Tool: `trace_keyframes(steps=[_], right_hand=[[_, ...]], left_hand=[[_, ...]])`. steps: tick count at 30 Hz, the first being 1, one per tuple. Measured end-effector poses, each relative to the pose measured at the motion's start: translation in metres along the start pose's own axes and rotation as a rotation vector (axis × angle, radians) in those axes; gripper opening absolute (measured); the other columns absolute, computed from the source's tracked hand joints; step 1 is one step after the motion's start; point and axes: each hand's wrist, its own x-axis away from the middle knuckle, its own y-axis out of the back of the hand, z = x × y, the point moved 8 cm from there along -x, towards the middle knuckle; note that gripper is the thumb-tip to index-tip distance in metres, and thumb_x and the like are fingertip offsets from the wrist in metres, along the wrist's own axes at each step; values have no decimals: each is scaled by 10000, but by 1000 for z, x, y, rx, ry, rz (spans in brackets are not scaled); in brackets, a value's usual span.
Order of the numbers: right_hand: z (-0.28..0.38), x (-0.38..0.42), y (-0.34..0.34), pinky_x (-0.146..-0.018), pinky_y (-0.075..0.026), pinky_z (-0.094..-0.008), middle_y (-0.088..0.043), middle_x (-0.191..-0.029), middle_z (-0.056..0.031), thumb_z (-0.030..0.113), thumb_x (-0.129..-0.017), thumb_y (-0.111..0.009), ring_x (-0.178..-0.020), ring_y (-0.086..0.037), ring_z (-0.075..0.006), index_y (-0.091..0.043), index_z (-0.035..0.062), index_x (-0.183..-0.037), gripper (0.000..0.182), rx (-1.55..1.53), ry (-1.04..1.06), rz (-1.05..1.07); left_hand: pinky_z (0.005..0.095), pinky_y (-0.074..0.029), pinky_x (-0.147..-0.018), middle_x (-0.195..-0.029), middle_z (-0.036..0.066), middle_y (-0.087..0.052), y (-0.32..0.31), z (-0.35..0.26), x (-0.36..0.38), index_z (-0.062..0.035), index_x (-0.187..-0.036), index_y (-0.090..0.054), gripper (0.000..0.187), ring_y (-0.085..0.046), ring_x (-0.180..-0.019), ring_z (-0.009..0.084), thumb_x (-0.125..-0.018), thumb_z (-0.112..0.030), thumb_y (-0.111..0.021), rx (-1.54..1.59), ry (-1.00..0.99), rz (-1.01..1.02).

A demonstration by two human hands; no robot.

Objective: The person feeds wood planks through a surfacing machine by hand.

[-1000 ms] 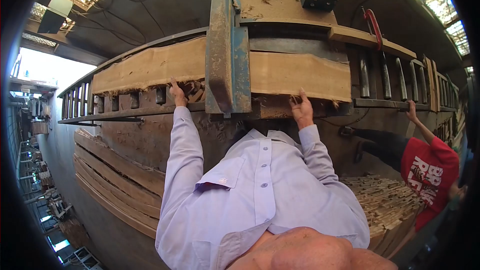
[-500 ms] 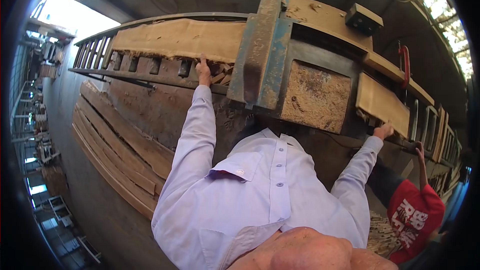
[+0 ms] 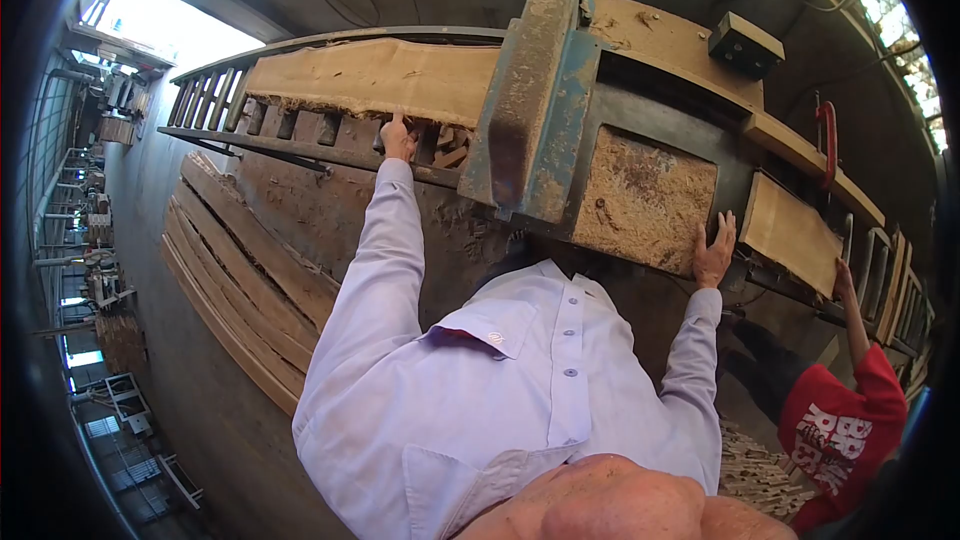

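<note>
A long wooden board [image 3: 375, 75] with a rough bark edge lies on the roller conveyor to the left of the blue machine [image 3: 530, 120]. At that bark edge is my left hand [image 3: 397, 142], one digit up on the board and the other fingers curled, partly hidden. My right hand [image 3: 713, 255] is open, fingers spread, at the front right corner of the sawdust-covered machine table [image 3: 645, 200]. To its right, apart from it, is a shorter wooden piece [image 3: 790, 230]. A co-worker's hand [image 3: 843, 280] touches the near right end of this piece.
Several long slabs [image 3: 250, 280] are stacked on the floor at the left. A co-worker in a red shirt [image 3: 845, 430] stands at the lower right. A red clamp [image 3: 827, 145] is fixed on the wooden fence [image 3: 810, 165], with a dark box [image 3: 745, 45] behind the machine.
My right hand has let go of the shorter wooden piece and moved left to the machine table. The co-worker's hand has come to that piece. My left hand stays at the long board's edge.
</note>
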Motion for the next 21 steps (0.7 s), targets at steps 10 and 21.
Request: trace_keyframes(steps=[10, 21], right_hand=[[-15, -12, -3, -1159, -270, -424, -396, -1479, -190, 506, -968, -509, -1404, -325, -339, -416, 9, -1406, 668, 42, -69, -52], [-23, -12, 1, -1180, -234, -421, -404, -1482, -175, 525, -950, -519, -1414, -319, -316, -432, 13, -1397, 685, 27, -111, -73]], left_hand=[[438, -552, -680, -809, 102, -636, -27, 93, 74, 34, -953, -619, 321, -648, -812, 310, -965, -286, -604, -502, 93, 102], [414, -554, -924, -1330, 296, -515, -2, 14, 71, 147, -1433, -248, 884, -611, -1124, 404, -903, -415, -678, -100, 216, 100]])
